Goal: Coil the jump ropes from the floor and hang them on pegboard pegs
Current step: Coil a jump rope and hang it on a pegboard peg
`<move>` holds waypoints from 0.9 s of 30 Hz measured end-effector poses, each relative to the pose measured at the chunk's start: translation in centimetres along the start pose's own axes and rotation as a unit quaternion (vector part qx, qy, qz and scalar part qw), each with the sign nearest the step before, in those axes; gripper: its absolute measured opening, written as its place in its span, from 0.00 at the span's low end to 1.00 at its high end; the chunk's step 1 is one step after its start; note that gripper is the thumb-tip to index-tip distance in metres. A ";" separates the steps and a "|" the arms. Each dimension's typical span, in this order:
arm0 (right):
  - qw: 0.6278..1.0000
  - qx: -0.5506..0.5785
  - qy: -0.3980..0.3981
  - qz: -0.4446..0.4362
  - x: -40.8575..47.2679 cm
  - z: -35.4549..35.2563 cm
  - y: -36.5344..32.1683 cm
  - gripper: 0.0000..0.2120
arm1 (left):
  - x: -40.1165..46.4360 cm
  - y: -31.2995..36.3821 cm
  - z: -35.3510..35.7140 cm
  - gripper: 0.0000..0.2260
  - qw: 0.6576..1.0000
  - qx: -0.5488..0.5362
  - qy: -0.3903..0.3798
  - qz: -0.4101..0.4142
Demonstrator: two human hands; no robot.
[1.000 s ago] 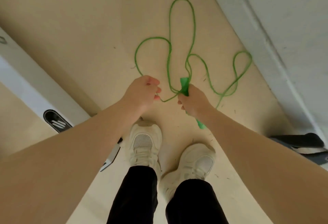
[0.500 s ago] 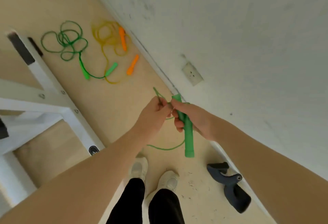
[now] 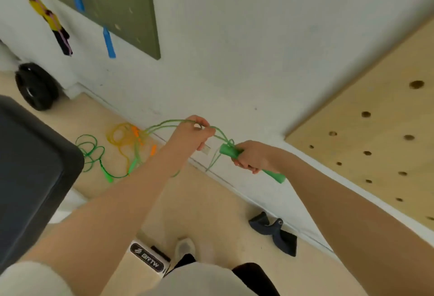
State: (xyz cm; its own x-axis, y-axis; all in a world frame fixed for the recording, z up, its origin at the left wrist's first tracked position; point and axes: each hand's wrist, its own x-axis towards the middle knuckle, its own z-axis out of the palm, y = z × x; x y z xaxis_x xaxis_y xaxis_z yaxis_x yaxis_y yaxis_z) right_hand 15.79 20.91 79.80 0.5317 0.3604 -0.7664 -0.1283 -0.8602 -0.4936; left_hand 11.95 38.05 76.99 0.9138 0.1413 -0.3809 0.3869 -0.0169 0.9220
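Observation:
My right hand (image 3: pixel 252 156) grips the green handles (image 3: pixel 229 150) of a jump rope, held low in front of the white wall. My left hand (image 3: pixel 191 135) pinches several strands of its green cord (image 3: pixel 164 124), which arches to the left and drops toward the floor. A second green rope (image 3: pixel 90 152) and an orange rope (image 3: pixel 122 136) lie tangled on the floor by the wall. A wooden pegboard (image 3: pixel 375 136) with round holes fills the right side. A green pegboard (image 3: pixel 122 2) at top left carries blue handles (image 3: pixel 108 43).
A dark padded surface (image 3: pixel 30 162) stands at the left. A black wheel (image 3: pixel 35 85) sits by the far wall. A dark blue object (image 3: pixel 274 231) lies on the floor near the baseboard. A white frame foot with a logo (image 3: pixel 148 258) is near my shoe.
My view has lifted from the floor to the wall and pegboards. Both hands have risen with the green rope and moved apart, the cord now gathered in strands in my left hand.

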 end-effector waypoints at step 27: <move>0.897 0.423 0.132 -0.004 -38.6 8.6 35.4 0.12 | -30.8 -1.6 33.5 0.08 0.981 -0.122 0.012 -0.154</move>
State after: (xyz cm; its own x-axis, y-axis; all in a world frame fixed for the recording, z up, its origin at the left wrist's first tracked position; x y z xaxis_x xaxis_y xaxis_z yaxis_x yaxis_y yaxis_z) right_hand -16.47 -20.36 88.33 0.7006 0.1718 -0.6925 -0.6531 -0.2364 -0.7194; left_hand -12.69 0.53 84.91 0.7541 0.1258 -0.6446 0.6003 0.2661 0.7542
